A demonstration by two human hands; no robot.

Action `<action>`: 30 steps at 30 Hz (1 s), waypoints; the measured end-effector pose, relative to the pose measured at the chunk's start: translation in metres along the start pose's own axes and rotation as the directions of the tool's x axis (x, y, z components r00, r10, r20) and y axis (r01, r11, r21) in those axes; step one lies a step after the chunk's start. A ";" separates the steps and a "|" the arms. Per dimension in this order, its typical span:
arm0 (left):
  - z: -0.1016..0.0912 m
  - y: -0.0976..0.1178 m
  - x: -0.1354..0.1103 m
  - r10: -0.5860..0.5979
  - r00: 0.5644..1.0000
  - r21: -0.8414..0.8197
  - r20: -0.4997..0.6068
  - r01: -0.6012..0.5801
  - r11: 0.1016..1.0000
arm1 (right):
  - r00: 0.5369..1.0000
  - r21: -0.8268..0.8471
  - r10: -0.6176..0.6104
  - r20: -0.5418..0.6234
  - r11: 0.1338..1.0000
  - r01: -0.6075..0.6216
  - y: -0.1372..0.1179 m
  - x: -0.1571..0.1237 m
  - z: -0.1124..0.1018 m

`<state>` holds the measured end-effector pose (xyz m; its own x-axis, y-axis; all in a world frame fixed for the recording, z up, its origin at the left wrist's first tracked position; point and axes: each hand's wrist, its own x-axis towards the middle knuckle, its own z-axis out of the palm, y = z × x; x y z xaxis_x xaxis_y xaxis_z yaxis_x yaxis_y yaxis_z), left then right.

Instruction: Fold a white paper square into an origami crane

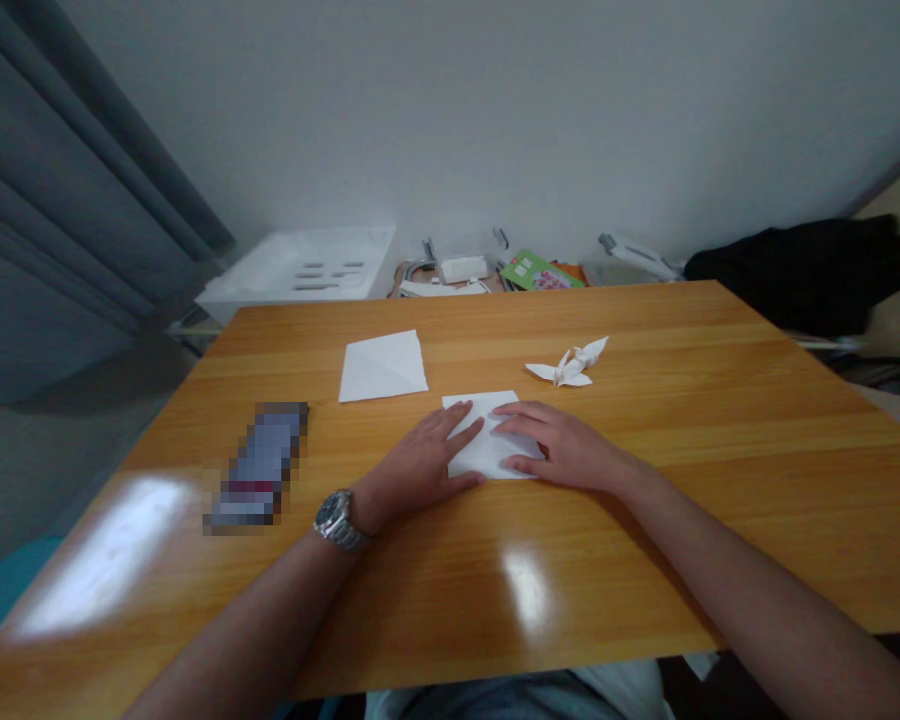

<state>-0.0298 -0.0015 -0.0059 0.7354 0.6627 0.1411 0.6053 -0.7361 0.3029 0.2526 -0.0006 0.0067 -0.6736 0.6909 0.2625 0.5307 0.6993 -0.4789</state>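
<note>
A white folded sheet of paper (487, 440) lies on the wooden table (645, 480) in front of me. My left hand (420, 465), with a metal watch at the wrist, lies flat with fingers spread on the sheet's left edge. My right hand (562, 445) rests flat on its right side, fingers stretched across the paper. Both hands press the sheet down. A second white sheet (382, 366) with a diagonal crease lies farther back on the left. A finished white paper crane (570, 366) sits behind the right hand.
A blurred dark rectangular object (259, 462) lies on the table at the left. Behind the table stand a white tray-like box (307, 268), cables, a green packet (536, 272) and dark clothing (802, 270). A grey curtain (60, 200) hangs at the left.
</note>
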 end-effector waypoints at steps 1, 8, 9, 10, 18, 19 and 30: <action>-0.001 0.000 0.000 -0.003 1.000 -0.002 0.001 0.003 1.000 | 1.000 0.005 -0.019 0.013 1.000 0.019 -0.001 -0.001 -0.001; -0.003 -0.002 0.002 -0.006 1.000 -0.007 0.002 0.006 1.000 | 0.996 0.020 -0.060 0.068 0.998 0.059 -0.001 -0.002 0.000; -0.003 -0.002 0.002 -0.005 1.000 -0.009 0.002 0.005 1.000 | 0.996 0.024 -0.054 0.068 0.998 0.053 0.000 -0.002 0.001; -0.004 -0.002 0.002 -0.004 1.000 -0.011 0.004 0.004 1.000 | 0.997 0.031 -0.048 0.067 0.998 0.046 0.000 -0.002 0.001; -0.012 0.002 0.003 -0.003 1.000 -0.048 0.021 0.004 0.999 | 0.998 0.096 -0.007 0.061 0.995 0.001 -0.005 -0.002 -0.003; -0.012 0.002 0.003 0.003 1.000 -0.054 0.007 -0.002 0.999 | 0.998 0.102 -0.005 0.067 0.995 -0.002 -0.005 -0.002 -0.004; -0.013 0.003 0.004 0.031 0.993 -0.123 -0.113 -0.045 0.991 | 0.998 0.090 0.025 0.059 0.995 -0.030 -0.008 0.000 -0.005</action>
<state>-0.0289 0.0011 0.0080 0.7149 0.6506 0.2562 0.5295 -0.7430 0.4094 0.2511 -0.0052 0.0151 -0.6897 0.6958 0.2004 0.5021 0.6590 -0.5601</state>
